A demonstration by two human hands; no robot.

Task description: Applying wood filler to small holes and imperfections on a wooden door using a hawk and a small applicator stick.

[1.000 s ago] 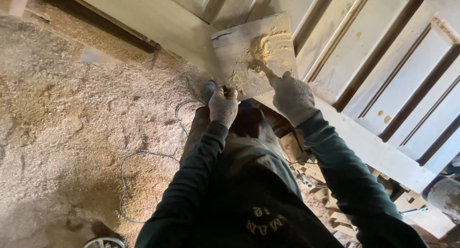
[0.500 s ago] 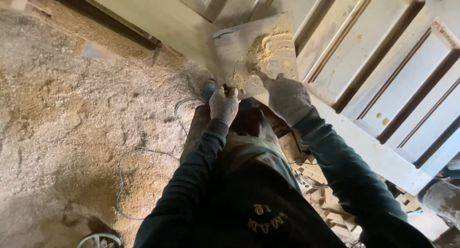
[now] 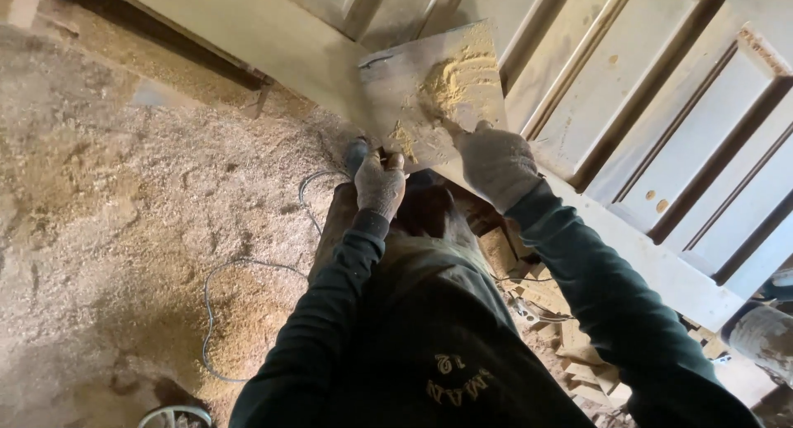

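While I lean over the panelled door: both my gloved hands work at one small board.
Board: the sawdust-caked wooden board (image 3: 429,89) lies on the pale panelled door (image 3: 661,147), its near edge over the door's edge.
Left hand: my left hand (image 3: 380,184) is clamped on the board's near lower corner.
Right hand: my right hand (image 3: 496,159) has one finger out on the board by the sawdust heap (image 3: 450,81), nothing held.
Change: half a second ago that finger was curled back; now it pokes out again, so I judge I'm scraping.
Floor: sawdust-covered floor (image 3: 124,213), a thin cable (image 3: 215,296) looping across it.
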